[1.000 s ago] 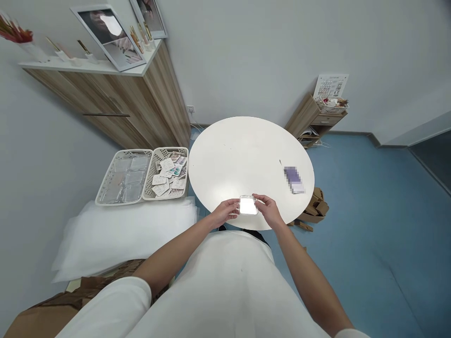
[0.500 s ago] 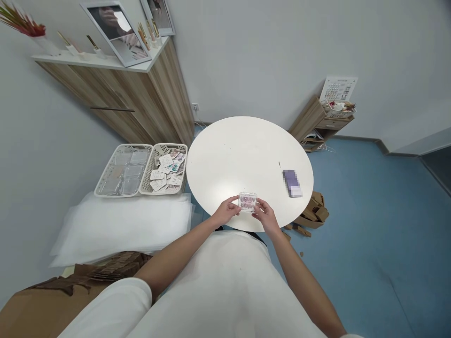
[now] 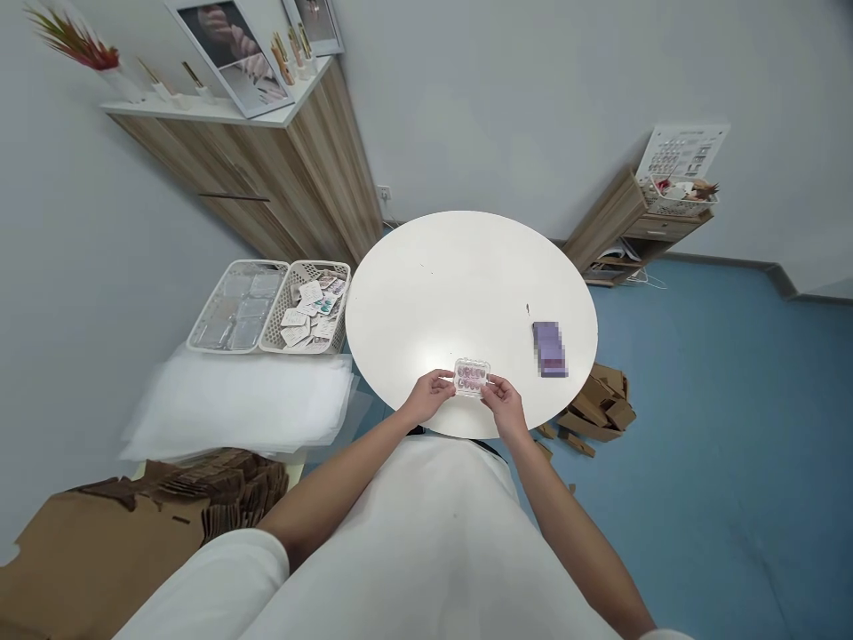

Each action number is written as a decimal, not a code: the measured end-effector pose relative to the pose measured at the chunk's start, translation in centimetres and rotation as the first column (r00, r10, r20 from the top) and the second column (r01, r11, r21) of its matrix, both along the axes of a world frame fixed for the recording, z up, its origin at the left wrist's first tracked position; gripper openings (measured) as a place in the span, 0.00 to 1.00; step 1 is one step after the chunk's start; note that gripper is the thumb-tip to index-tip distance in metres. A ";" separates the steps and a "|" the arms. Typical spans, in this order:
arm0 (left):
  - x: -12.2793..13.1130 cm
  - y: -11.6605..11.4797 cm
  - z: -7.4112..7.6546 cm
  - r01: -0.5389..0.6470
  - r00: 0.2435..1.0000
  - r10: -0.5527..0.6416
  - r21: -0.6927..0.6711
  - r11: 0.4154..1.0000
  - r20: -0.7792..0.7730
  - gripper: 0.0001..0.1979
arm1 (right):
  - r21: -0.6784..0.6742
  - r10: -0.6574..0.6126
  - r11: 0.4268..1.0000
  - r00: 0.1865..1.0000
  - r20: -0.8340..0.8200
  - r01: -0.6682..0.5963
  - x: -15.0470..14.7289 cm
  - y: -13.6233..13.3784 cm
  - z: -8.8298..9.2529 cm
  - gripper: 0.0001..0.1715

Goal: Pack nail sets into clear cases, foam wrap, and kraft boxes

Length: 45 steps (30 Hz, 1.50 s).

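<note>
A small clear plastic case (image 3: 472,378) with rows of pink press-on nails is held up over the near edge of the white oval table (image 3: 459,284). My left hand (image 3: 430,396) pinches its left side between thumb and fingers. On the opposite side, my right hand (image 3: 505,404) grips the case the same way. The case looks closed. A purple pixelated object (image 3: 550,348) lies on the table to the right, with a small dark item (image 3: 528,309) just beyond it.
Left of the table, one white basket (image 3: 193,333) holds clear plastic boxes, another (image 3: 267,338) holds printed cards. White sheets (image 3: 240,400) and brown cardboard (image 3: 120,551) lie nearer. A cardboard box (image 3: 603,404) sits on the floor at right. Cabinets (image 3: 333,151) stand by the wall.
The view has shifted slightly. Both hands still hold the case, which appears a little higher and further right in the picture. The purple object's pixelated look differs.
</note>
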<state>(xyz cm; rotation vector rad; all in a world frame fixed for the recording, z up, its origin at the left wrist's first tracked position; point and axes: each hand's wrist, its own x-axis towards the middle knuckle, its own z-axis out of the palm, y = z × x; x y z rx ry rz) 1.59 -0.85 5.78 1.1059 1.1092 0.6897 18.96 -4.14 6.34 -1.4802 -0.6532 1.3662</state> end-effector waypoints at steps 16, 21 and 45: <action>-1.1 -1.7 0.1 -0.136 0.924 0.202 0.216 0.967 -0.325 0.21 | -0.015 0.125 0.992 0.991 -0.054 -0.126 -1.2 1.7 -1.4 0.27; -2.4 -1.0 0.8 -0.093 0.930 0.171 0.242 0.966 -0.327 0.21 | -0.003 0.179 0.984 0.983 -0.035 -0.179 -2.6 2.7 -1.1 0.25; -16.7 8.0 -4.5 -0.306 0.890 0.298 0.033 0.952 -0.347 0.30 | -0.203 0.454 0.888 0.856 0.248 -0.413 -19.4 13.6 -4.7 0.35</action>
